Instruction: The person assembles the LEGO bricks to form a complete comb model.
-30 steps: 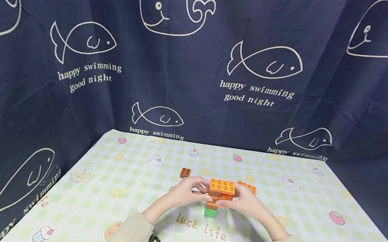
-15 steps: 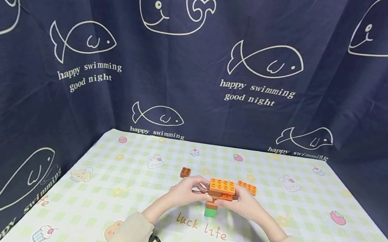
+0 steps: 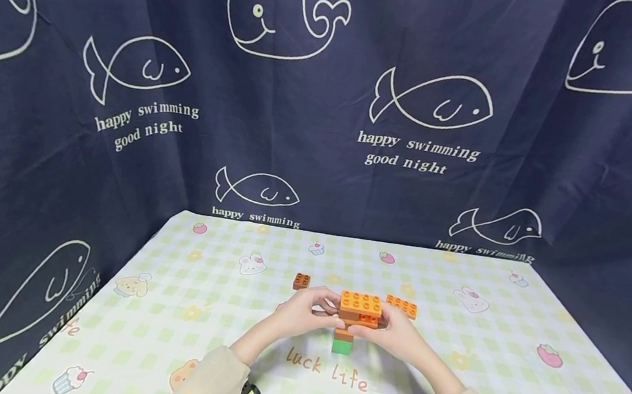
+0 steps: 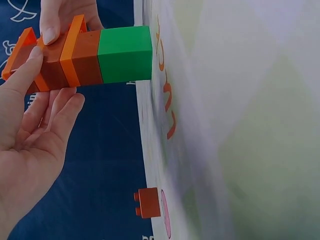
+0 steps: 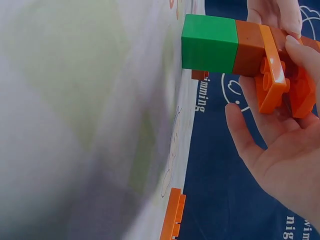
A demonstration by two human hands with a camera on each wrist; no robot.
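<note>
In the lower centre of the head view, the left hand (image 3: 301,312) and right hand (image 3: 399,331) grasp, from either side, a toy-brick stack (image 3: 361,302) of orange and brown layers on a green brick (image 3: 342,347), thumbs covering some middle layers. A small brown brick (image 3: 302,280) sits up and left of it; an orange brick (image 3: 404,306) on the right is partly hidden by the right hand. In the right wrist view, the right edge crops the stack's top.

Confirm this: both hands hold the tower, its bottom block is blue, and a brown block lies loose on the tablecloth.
Not blue: the left wrist view shows the bottom block is green. The left hand and right hand do hold the tower, and a brown block lies loose on the tablecloth.
</note>
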